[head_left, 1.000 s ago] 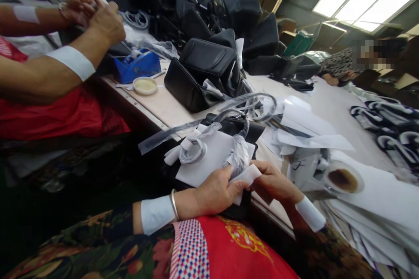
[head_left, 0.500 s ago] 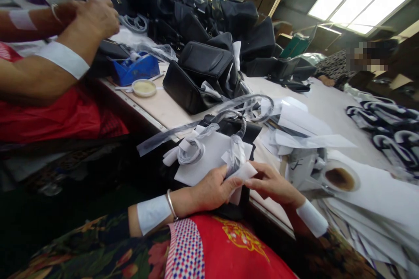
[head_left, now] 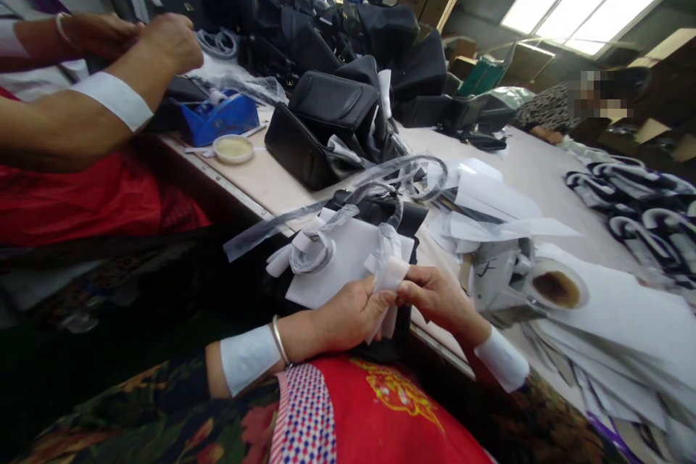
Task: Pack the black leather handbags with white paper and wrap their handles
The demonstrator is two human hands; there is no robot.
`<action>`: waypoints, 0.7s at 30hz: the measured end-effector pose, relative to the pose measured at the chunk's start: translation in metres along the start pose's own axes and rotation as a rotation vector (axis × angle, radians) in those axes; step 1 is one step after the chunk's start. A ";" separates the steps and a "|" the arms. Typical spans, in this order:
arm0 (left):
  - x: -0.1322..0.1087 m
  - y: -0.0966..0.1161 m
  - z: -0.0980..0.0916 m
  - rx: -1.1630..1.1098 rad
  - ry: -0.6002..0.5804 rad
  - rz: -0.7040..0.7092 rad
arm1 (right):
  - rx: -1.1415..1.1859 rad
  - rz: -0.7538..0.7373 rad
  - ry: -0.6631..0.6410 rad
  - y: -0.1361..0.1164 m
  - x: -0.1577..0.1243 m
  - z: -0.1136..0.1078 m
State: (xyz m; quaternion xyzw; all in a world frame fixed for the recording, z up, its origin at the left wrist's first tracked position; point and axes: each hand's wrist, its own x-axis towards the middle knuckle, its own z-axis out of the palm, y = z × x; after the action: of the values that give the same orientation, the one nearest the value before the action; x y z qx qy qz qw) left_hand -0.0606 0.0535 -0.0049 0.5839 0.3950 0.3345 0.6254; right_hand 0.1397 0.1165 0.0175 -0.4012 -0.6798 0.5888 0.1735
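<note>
A white wrapping strip [head_left: 392, 277] is folded around the lower end of a plastic-wrapped strap in front of me. My left hand [head_left: 348, 315] is closed on it from the left, thumb pressing its front. From the right, my right hand [head_left: 439, 302] pinches the strip's edge with thumb and fingers, touching the left fingertips. Beneath lies a black bag [head_left: 413, 216], partly covered by a white sheet [head_left: 348, 261]. A coiled, plastic-wrapped strap [head_left: 312, 252] rests on the left of that sheet. A long plastic-covered strap [head_left: 283, 221] arcs behind.
Black bags [head_left: 331, 105] are heaped on the table [head_left: 522, 167]. A blue box [head_left: 217, 118] and a shallow dish [head_left: 233, 148] stand left, near another person's hands [head_left: 168, 43]. Right are paper sheets [head_left: 614, 312], a bowl of brown paste [head_left: 557, 288] and wrapped handles [head_left: 641, 210].
The strip's end that stuck out to the right is now folded in around the strap. My right hand has moved left, close against my left. The view has shifted slightly.
</note>
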 end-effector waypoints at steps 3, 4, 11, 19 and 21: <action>-0.001 -0.004 0.005 -0.056 0.111 -0.045 | -0.004 -0.012 -0.016 -0.006 -0.002 0.003; -0.001 -0.005 0.006 -0.067 0.126 -0.044 | 0.005 -0.003 -0.022 -0.007 -0.002 0.004; 0.000 -0.009 0.008 -0.050 0.142 -0.014 | 0.132 0.112 0.172 -0.005 0.002 0.018; 0.001 -0.006 0.006 -0.035 0.111 -0.002 | 0.658 0.214 0.202 0.005 0.008 0.037; 0.001 -0.003 0.005 -0.079 0.110 -0.021 | 0.779 0.218 0.156 0.008 0.006 0.037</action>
State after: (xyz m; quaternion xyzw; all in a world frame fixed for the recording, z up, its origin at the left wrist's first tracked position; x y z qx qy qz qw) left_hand -0.0559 0.0518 -0.0082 0.5355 0.4215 0.3746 0.6287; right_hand 0.1126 0.0962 -0.0006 -0.4187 -0.3444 0.7849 0.3001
